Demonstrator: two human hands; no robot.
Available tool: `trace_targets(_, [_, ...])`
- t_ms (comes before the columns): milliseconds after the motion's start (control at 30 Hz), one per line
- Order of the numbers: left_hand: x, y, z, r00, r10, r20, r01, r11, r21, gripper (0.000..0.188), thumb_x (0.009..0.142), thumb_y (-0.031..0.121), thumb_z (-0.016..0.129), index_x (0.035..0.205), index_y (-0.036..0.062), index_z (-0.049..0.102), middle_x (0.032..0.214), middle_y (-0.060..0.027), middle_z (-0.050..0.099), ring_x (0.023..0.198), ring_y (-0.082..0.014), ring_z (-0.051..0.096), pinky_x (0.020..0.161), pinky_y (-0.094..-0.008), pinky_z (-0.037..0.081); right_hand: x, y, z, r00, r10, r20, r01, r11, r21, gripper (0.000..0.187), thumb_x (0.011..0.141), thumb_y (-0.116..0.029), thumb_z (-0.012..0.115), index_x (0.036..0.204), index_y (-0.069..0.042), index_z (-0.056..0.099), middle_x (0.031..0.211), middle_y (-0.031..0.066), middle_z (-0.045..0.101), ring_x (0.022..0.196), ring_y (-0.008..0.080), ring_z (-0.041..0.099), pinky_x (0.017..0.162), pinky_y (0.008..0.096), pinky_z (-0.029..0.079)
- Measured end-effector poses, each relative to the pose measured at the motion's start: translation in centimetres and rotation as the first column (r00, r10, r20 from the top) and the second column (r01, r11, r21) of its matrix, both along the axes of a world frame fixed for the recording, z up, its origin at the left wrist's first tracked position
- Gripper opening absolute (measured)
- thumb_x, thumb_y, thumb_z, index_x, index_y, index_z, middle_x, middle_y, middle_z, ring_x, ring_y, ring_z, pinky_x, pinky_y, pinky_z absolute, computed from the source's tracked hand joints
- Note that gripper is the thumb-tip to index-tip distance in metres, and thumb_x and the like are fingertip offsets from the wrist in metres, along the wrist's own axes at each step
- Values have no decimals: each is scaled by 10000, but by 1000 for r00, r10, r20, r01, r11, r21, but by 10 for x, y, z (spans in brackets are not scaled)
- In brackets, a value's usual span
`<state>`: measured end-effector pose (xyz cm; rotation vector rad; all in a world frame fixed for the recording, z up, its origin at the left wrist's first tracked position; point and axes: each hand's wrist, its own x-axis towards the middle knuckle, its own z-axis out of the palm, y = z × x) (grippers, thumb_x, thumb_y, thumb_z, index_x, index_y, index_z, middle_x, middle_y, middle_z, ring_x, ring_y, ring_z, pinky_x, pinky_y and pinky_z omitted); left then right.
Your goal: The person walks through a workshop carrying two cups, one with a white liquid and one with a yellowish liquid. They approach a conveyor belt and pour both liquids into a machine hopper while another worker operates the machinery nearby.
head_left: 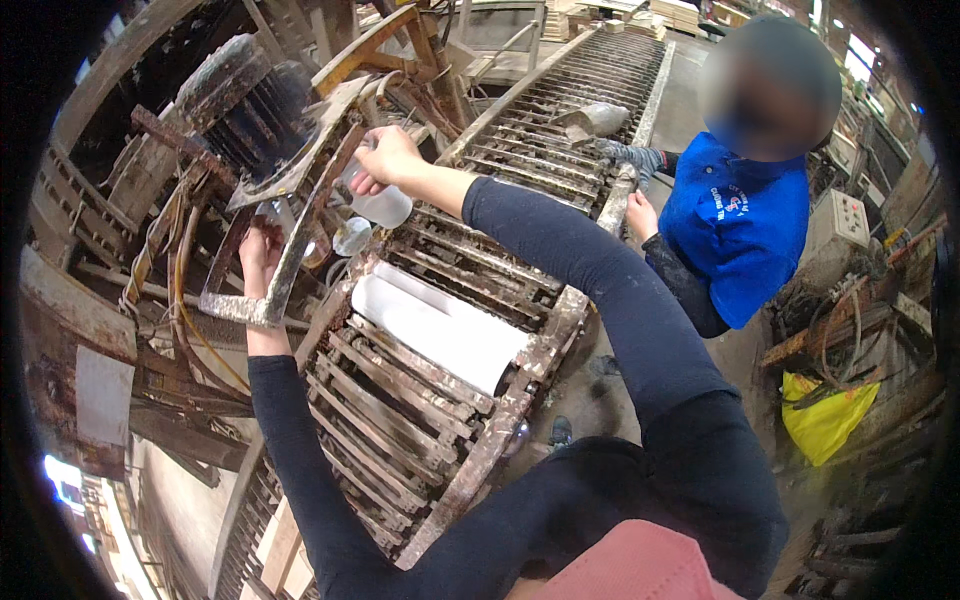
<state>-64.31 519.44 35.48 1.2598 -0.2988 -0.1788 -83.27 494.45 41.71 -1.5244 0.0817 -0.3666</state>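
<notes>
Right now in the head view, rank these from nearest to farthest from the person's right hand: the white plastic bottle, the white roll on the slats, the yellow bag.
1. White plastic bottle: held in the right hand, just below it.
2. White roll: lying across the rusty slatted conveyor, below the hand.
3. Yellow bag: far right, on the floor beyond the co-worker in blue.

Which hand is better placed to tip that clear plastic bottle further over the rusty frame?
Right: the right hand already grips the clear plastic bottle, while the left hand rests against the rusty frame.
</notes>
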Motion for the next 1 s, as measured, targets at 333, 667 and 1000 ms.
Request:
trace_targets(333, [-35,-14,17,998,53,17,-54,997,58,318,841,340,517,835,23,510,652,-85,525,560,-165,481,522,-269,407,0,-8,-1,1000,18,8,-17,1000,-14,469,840,-86,398,1242,86,228,653,199,606,504,212,610,384,264,470])
trace_targets(667, [-56,-14,27,995,88,50,-94,986,134,282,856,299,499,798,24,515,668,-85,530,566,-170,482,511,-281,395,6,-8,-2,999,46,24,-46,999,-23,410,823,-68,382,1133,173,265,630,184,612,504,211,619,384,272,487])
trace_targets(1000, [-50,-28,21,998,55,22,-53,995,-86,214,863,225,490,801,22,516,661,-84,510,565,-172,473,520,-297,393,13,-12,-7,999,45,-21,-44,999,11,491,841,-118,438,1263,47,248,710,189,619,523,198,615,412,268,486])
